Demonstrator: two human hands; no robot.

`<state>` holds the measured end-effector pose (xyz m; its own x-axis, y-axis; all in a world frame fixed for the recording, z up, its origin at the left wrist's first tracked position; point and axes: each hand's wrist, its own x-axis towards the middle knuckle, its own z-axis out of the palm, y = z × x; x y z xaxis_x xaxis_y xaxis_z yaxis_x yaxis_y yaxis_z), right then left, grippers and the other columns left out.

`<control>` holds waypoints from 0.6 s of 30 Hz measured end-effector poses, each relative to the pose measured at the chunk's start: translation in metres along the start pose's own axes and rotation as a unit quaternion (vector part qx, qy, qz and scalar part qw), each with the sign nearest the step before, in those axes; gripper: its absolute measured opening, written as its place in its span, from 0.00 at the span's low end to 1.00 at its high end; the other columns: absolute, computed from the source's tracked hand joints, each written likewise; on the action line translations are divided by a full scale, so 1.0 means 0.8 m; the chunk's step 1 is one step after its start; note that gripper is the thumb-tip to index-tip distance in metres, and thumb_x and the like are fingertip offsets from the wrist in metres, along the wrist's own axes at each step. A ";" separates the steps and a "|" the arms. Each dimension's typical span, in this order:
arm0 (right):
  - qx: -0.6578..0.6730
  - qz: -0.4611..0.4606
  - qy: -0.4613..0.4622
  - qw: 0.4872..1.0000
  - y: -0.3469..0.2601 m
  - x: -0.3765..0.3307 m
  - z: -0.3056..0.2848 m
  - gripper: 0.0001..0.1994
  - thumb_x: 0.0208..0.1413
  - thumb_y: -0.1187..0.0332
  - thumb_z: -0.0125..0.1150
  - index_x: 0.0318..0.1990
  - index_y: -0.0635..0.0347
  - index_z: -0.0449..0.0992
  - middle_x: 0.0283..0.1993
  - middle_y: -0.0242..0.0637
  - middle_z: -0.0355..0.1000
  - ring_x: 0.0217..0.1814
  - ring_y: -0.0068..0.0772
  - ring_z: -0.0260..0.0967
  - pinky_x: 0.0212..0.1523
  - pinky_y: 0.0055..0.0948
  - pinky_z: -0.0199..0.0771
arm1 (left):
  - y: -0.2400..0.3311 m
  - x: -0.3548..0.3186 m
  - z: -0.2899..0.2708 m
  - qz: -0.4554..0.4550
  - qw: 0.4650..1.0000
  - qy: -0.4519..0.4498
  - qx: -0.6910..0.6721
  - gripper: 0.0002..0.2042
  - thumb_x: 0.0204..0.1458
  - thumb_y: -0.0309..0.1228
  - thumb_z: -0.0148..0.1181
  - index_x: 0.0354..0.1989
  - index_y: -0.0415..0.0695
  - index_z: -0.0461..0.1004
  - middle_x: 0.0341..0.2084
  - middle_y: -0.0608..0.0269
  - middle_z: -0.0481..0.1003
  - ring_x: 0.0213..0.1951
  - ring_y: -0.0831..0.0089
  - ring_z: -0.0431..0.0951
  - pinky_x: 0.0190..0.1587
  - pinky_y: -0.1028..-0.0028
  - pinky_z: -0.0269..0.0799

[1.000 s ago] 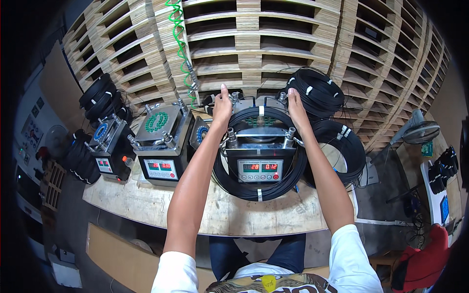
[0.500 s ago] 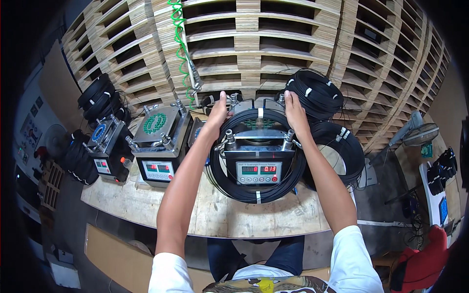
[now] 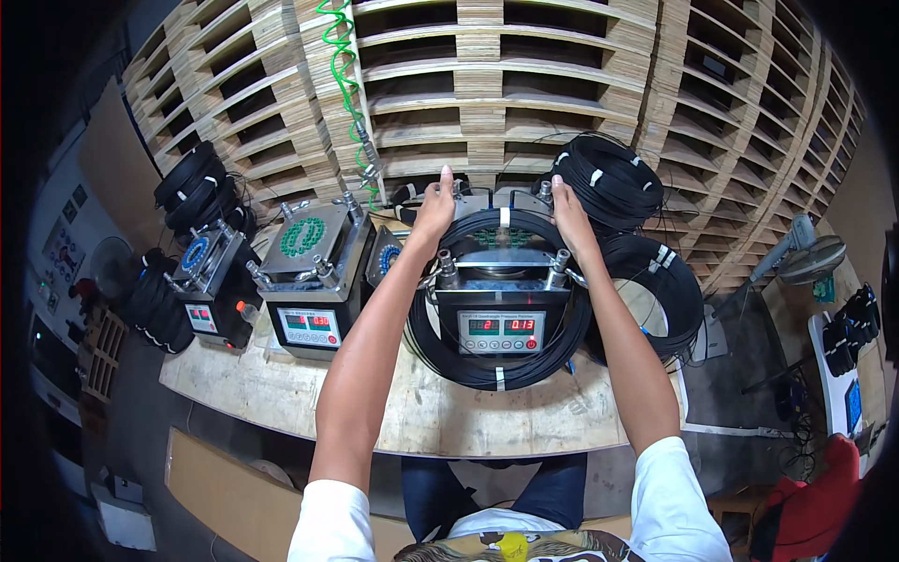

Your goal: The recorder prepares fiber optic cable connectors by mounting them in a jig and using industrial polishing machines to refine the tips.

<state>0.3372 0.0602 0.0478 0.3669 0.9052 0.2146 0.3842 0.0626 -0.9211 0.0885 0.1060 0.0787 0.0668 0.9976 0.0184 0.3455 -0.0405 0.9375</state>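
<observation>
Left hand [image 3: 436,214] has edged inward at the machine [image 3: 502,332], right hand [image 3: 572,221] nearly unmoved; I cannot tell either grip's hold.

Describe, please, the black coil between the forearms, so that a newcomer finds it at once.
Before stacked wooden pallets stands a pale workbench. Go to its rightmost machine, with a lit front panel. The black coil, tied with white tape, rings that machine; the neighbouring coil on its right encircles none.

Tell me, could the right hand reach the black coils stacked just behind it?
Likely yes: the right hand is just beside those black coils, and nothing visible stands between them. What it grips, if anything, is hidden, so it may need to let go first.
</observation>
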 end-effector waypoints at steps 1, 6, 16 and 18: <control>0.006 0.003 0.000 1.000 0.005 0.004 -0.003 0.37 0.67 0.36 0.33 0.62 0.62 0.68 0.58 0.57 0.71 0.64 0.59 0.66 0.65 0.41 0.61 | 0.003 -0.002 0.003 0.006 1.000 0.002 -0.013 0.49 0.58 0.71 0.33 0.71 0.35 0.55 0.66 0.35 0.61 0.69 0.45 0.59 0.68 0.59 0.53; 0.016 0.002 0.003 1.000 0.001 -0.003 -0.001 0.37 0.67 0.36 0.33 0.61 0.61 0.69 0.58 0.57 0.71 0.64 0.58 0.66 0.65 0.41 0.61 | 0.009 -0.011 -0.005 0.001 0.999 -0.027 -0.038 0.51 0.58 0.71 0.34 0.70 0.30 0.52 0.68 0.37 0.59 0.71 0.50 0.56 0.69 0.59 0.51; -0.062 0.003 -0.001 0.998 -0.016 -0.013 -0.003 0.35 0.68 0.38 0.34 0.57 0.63 0.72 0.55 0.60 0.73 0.62 0.63 0.67 0.63 0.44 0.63 | 0.001 -0.012 -0.011 0.007 0.993 -0.071 -0.092 0.50 0.60 0.70 0.28 0.71 0.29 0.49 0.71 0.38 0.53 0.73 0.53 0.51 0.71 0.60 0.48; -0.037 -0.009 0.001 0.999 0.003 0.000 -0.007 0.35 0.68 0.39 0.34 0.57 0.64 0.73 0.55 0.60 0.73 0.62 0.62 0.67 0.62 0.42 0.64 | 0.011 -0.018 -0.003 0.024 0.993 -0.069 -0.095 0.51 0.60 0.70 0.28 0.70 0.28 0.50 0.70 0.38 0.55 0.73 0.53 0.53 0.70 0.60 0.49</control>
<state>0.3430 0.0581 0.0471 0.3617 0.9029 0.2322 0.4524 0.0478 -0.8905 0.0884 0.0917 0.0871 0.2113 0.9770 0.0283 0.1574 -0.0626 0.9855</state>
